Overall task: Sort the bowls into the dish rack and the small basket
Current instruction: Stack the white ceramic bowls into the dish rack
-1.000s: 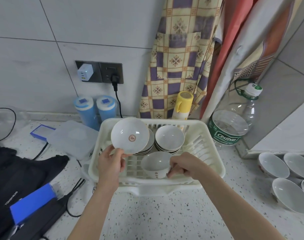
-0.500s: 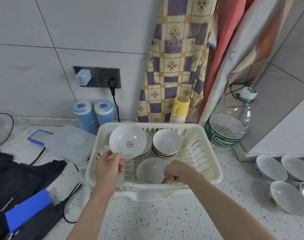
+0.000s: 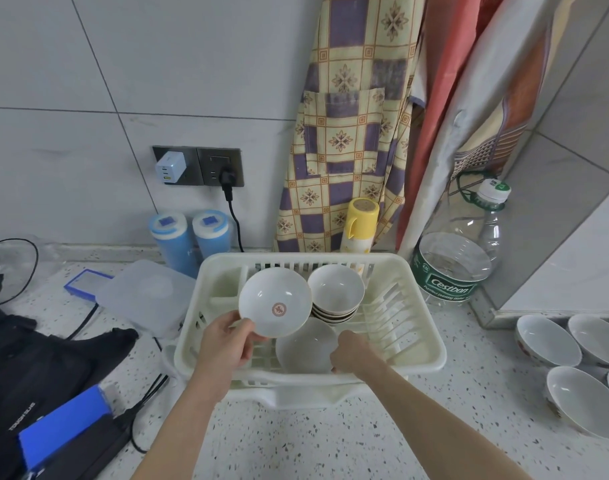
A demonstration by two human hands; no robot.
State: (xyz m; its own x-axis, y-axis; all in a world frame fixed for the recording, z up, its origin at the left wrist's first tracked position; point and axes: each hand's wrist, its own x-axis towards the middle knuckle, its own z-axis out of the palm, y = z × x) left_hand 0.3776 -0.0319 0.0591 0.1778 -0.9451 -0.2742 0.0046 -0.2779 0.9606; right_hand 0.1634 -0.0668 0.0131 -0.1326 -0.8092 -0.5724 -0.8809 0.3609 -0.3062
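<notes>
A cream plastic dish rack (image 3: 431,348) stands on the speckled counter. My left hand (image 3: 226,344) grips the lower rim of a white bowl with a red emblem (image 3: 275,301), tilted on edge over the rack's left half. My right hand (image 3: 351,353) pinches the right rim of a plain white bowl (image 3: 304,348), tipped up at the rack's front. A stack of several white bowls (image 3: 336,292) sits at the back of the rack. More white bowls (image 3: 547,339) lie on the counter at the far right. No small basket is in view.
A large water bottle (image 3: 452,268) stands right of the rack, a yellow flask (image 3: 360,223) behind it. Two blue canisters (image 3: 188,237) and a clear lidded box (image 3: 147,296) lie to the left. Black cables and a blue device (image 3: 64,424) crowd the lower left.
My right hand has tipped the plain bowl from resting on its base up onto its edge. My left hand has brought the emblem bowl lower, in front of the left stack.
</notes>
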